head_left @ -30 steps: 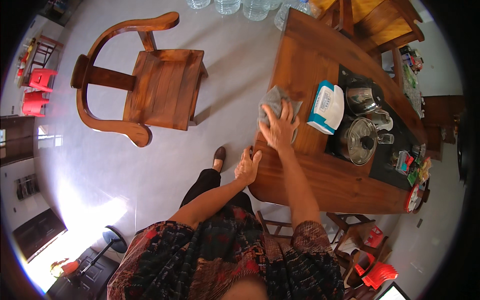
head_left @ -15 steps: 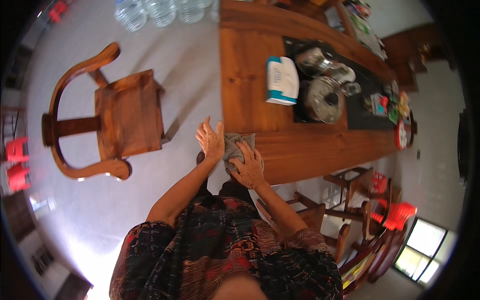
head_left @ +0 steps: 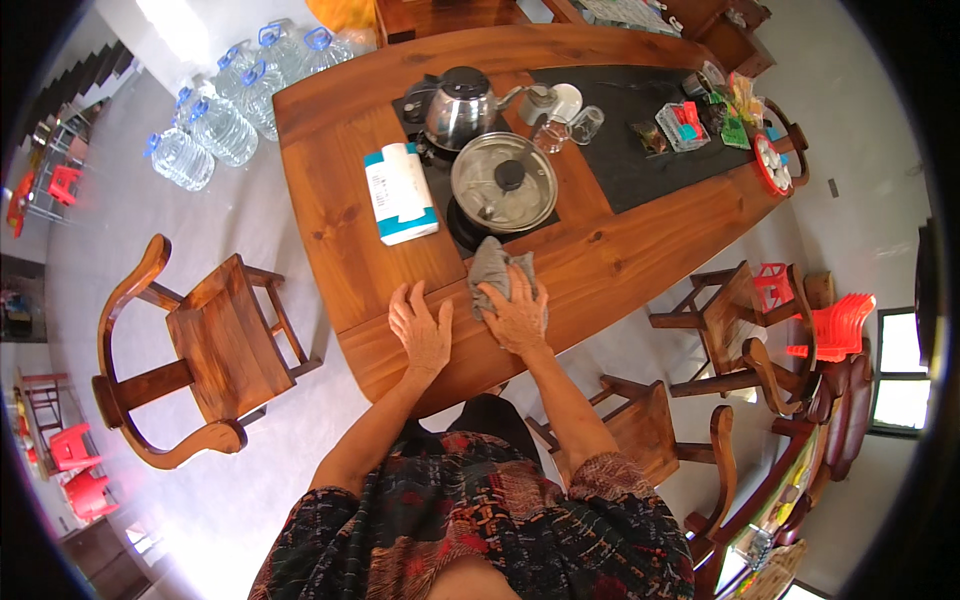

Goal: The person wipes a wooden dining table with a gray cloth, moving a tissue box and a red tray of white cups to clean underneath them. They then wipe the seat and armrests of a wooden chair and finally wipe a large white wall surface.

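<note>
My right hand (head_left: 517, 315) presses a grey cloth (head_left: 487, 268) onto the wooden table (head_left: 630, 245), just in front of a glass-lidded pot (head_left: 480, 185). Part of the cloth sticks out beyond the fingertips. To the left, my left hand (head_left: 422, 332) is over the table's near end with its fingers stretched out, holding nothing. Beyond it lies a white and teal pack of tissues (head_left: 398, 195). Behind the pot is a steel kettle (head_left: 462, 110) with a black lid.
Glass cups (head_left: 586, 125) and small snack packets (head_left: 740, 100) sit on the dark table inlay (head_left: 640, 170). A wooden armchair (head_left: 225, 335) stands at left, more chairs (head_left: 640, 430) at right. Several large water bottles (head_left: 222, 130) are on the floor at far left.
The view has turned. My right hand and the cloth have moved from the table's near left edge farther in, close to the pot. My left hand has come over the tabletop.
</note>
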A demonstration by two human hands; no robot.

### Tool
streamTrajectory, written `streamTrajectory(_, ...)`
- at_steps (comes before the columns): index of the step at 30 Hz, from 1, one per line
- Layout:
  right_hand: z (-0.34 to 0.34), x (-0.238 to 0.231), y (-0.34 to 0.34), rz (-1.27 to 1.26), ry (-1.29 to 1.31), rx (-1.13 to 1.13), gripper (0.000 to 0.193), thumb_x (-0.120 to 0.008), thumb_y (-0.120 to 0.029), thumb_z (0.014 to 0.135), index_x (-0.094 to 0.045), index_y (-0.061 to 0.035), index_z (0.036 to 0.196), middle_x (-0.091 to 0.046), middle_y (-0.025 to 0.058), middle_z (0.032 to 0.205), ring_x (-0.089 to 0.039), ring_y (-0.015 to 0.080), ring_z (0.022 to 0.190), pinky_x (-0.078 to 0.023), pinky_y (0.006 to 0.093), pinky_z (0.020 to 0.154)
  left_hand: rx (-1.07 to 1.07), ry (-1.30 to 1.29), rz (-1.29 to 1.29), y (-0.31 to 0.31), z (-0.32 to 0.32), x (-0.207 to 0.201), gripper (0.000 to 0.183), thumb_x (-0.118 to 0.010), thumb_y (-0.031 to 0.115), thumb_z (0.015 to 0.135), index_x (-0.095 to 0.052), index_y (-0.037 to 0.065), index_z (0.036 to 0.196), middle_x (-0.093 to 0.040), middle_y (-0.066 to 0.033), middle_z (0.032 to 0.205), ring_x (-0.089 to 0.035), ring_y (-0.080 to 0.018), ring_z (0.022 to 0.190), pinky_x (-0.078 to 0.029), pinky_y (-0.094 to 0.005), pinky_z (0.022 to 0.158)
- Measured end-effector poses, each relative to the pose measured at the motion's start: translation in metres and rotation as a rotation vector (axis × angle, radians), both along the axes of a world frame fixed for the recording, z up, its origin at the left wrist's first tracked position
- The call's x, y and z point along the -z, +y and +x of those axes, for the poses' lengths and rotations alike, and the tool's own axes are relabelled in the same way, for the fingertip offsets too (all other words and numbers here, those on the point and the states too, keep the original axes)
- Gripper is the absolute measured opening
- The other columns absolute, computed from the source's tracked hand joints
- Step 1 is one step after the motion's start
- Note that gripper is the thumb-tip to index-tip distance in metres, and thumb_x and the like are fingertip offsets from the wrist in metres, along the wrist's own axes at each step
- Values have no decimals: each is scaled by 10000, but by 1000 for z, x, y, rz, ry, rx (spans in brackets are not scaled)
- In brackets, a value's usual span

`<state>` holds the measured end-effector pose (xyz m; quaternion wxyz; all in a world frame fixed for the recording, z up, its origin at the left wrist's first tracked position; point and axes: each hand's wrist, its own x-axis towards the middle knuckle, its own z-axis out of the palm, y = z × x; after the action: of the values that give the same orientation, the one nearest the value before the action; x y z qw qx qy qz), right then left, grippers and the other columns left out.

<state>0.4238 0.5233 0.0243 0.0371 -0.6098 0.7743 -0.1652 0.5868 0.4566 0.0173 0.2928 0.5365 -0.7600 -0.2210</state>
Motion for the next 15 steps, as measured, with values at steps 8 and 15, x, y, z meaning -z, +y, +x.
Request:
streamTrajectory(8,-124,0,12,-43,64,123,469,-647,-358,798,-548,-299,1252,-393,149,1393,-322,315,1334,-213,553,1032,-78,-354,-47,8,-106,8,657,-556,466,882,-369,85,1383,-318,-201,1397,-252,-393,1318,-160,-580,1083)
streamTrajectory(15,-201,8,-63,-60,127,-7,476,-623,-366,811,-555,-321,1281,-354,144,1432,-261,310,1356,-178,571,1027,-110,-574,-9,12,-124,-1,703,-530,518,878,-344,127,1432,-296,-207,1428,-229,-391,1342,-153,-581,1090)
